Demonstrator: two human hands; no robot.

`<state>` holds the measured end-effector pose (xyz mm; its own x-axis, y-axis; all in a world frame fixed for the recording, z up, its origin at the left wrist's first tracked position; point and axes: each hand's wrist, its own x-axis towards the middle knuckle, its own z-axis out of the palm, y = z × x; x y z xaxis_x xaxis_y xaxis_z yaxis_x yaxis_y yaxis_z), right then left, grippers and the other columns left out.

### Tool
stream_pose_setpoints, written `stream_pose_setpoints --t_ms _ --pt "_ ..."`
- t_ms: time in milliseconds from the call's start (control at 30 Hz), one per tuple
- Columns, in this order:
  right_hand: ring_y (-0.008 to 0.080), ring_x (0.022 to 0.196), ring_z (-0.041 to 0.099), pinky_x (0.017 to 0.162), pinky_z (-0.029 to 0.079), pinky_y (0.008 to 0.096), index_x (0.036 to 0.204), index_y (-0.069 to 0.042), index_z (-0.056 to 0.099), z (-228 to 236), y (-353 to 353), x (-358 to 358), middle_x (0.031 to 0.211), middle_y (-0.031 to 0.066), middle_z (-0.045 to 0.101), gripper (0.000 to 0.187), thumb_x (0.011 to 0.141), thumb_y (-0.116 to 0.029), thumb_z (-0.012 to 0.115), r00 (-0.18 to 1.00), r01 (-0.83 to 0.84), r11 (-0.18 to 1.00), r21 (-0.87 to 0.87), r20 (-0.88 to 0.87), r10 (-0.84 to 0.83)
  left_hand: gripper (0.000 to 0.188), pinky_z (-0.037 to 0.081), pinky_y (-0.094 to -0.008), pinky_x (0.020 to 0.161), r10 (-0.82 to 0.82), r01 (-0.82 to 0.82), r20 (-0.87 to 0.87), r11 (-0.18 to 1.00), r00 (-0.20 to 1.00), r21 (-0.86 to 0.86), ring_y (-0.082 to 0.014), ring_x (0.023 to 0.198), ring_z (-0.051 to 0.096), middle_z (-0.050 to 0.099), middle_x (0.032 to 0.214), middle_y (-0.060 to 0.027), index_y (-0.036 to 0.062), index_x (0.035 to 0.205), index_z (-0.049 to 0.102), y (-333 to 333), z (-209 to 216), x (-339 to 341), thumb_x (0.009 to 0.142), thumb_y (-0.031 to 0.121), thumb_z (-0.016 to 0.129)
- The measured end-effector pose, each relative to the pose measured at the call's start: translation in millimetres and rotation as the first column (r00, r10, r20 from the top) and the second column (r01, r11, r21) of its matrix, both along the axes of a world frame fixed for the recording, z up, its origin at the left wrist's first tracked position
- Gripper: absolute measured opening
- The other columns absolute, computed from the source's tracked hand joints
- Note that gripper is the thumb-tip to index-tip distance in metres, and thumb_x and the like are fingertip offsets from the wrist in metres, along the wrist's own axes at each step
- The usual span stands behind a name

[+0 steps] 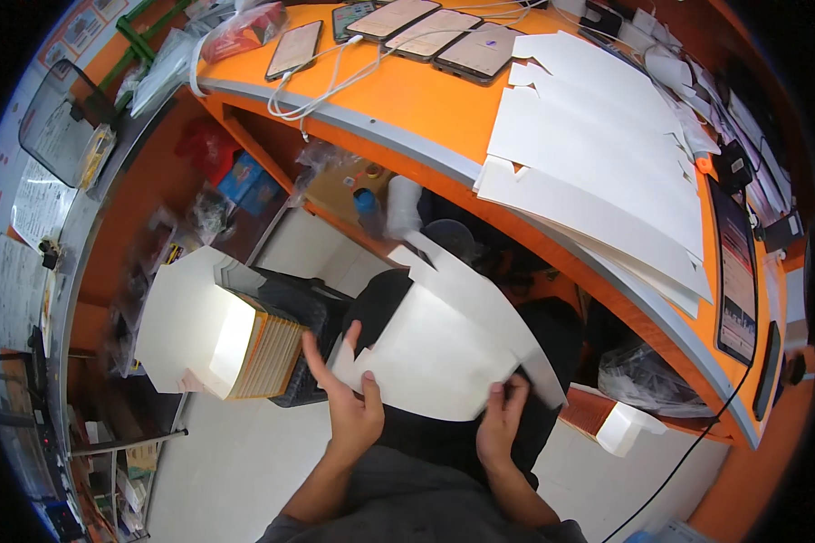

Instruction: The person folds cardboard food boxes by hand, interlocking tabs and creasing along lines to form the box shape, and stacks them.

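A white die-cut cardboard blank (439, 348) with slots and flaps lies over my lap, bent along its right side. My right hand (501, 421) pinches its near right edge between thumb and fingers. At its left edge, my left hand (349, 407) has its fingers spread, with the thumb against the card and the other fingers around a raised side flap. To the left stands a stack of nested folded cartons (267, 357), white inside and yellowish-brown at the edges, the top one (181, 317) with its flaps spread wide. It rests by a black crate (312, 317).
An orange desk (407, 104) curves across the far side, bearing a pile of white cardboard blanks (598, 154), several phones (480, 50) with white cables, and a tablet (733, 271). Below its right end, another open carton (620, 425) sits on the floor. Shelving (109, 217) runs along the left.
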<state>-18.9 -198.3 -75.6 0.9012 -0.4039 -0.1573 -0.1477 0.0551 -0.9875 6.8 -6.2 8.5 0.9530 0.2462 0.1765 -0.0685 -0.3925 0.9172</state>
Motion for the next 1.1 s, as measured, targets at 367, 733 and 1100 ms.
stream_pose_setpoints --t_ms 367,733,1100 --pt "0.0216 0.117 0.062 0.09 0.056 0.0359 0.141 -0.001 0.047 69.5 5.1 33.6 0.133 0.0134 0.059 0.048 0.101 -0.023 0.064 0.844 -0.528 0.746 0.406 0.15 0.516 0.043 0.048 -0.0533 0.106 -0.65 0.597 -0.127 0.579 0.749 0.555 -0.0532 0.136 0.044 0.042 0.149 -0.0339 -0.0092 0.139 0.041 -1.9 2.4 -5.3 0.097 -0.001 0.048" --pt "0.0179 0.122 0.058 0.103 0.05 0.034 0.141 0.0 0.049 35.7 -3.1 37.0 0.132 0.009 0.06 0.044 0.099 -0.007 0.063 0.857 -0.477 0.629 0.614 0.164 0.489 0.055 0.041 -0.0586 0.111 -0.721 0.637 -0.293 0.26 0.628 0.726 -0.0552 0.141 0.037 0.037 0.153 -0.0351 -0.0085 0.141 0.047 7.7 6.2 -4.2 0.089 0.003 0.058" --pt "0.0155 0.119 0.061 0.097 0.055 0.0312 0.139 0.001 0.053 35.4 2.2 6.1 0.133 0.0095 0.062 0.04 0.101 -0.008 0.061 0.916 -0.337 0.734 0.59 0.024 0.401 0.049 0.042 -0.0645 0.106 -0.704 0.408 -0.033 0.372 0.709 0.834 -0.0553 0.136 0.043 0.043 0.15 -0.0326 -0.0107 0.138 0.049 -20.7 -14.5 -4.2 0.094 0.011 0.055"
